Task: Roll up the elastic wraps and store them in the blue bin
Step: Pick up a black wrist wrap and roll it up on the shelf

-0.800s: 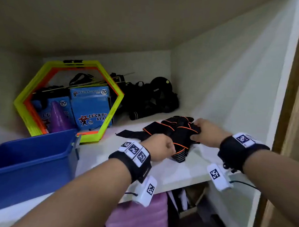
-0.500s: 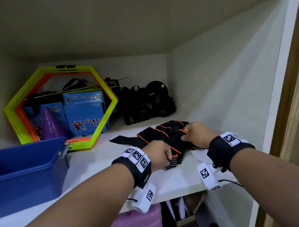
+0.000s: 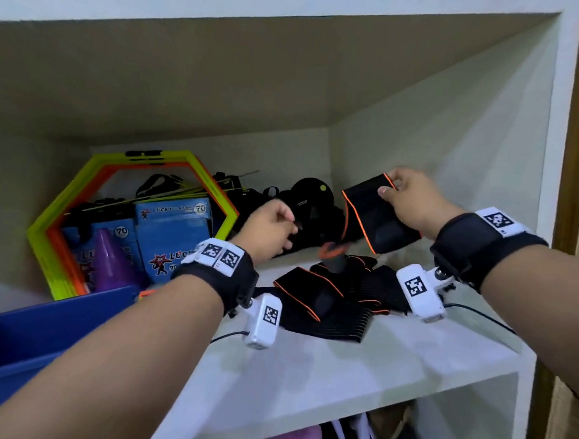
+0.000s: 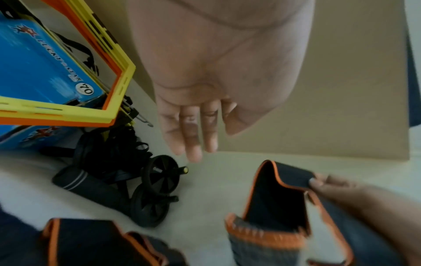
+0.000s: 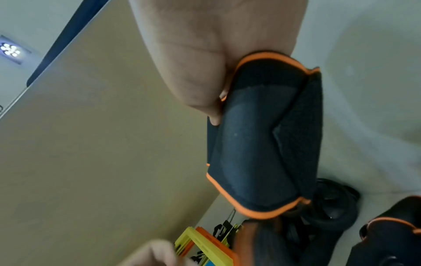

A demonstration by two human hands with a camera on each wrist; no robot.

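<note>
Pinched between the thumb and fingers of my right hand (image 3: 389, 188) is one black elastic wrap with orange edging (image 3: 376, 219), raised above the shelf. Its lower end trails down, blurred, to the pile of wraps (image 3: 331, 300) on the white shelf. The right wrist view shows the thumb pressed on the held wrap (image 5: 257, 144). My left hand (image 3: 286, 224) hovers left of it, holding nothing; its fingers (image 4: 193, 140) are straight in the left wrist view, with the wrap (image 4: 278, 190) below and to the right of them. The blue bin (image 3: 27, 334) stands at the shelf's front left.
Yellow and orange hexagon rings (image 3: 62, 216) lean at the back left around blue boxes (image 3: 173, 234) and a purple cone (image 3: 110, 261). A black wheel roller and straps (image 3: 310, 200) lie at the back. The side wall (image 3: 466, 160) is close on the right.
My right hand has lifted one wrap up off the pile. My left hand has let go of the pile, risen and opened. The head view has tilted upward.
</note>
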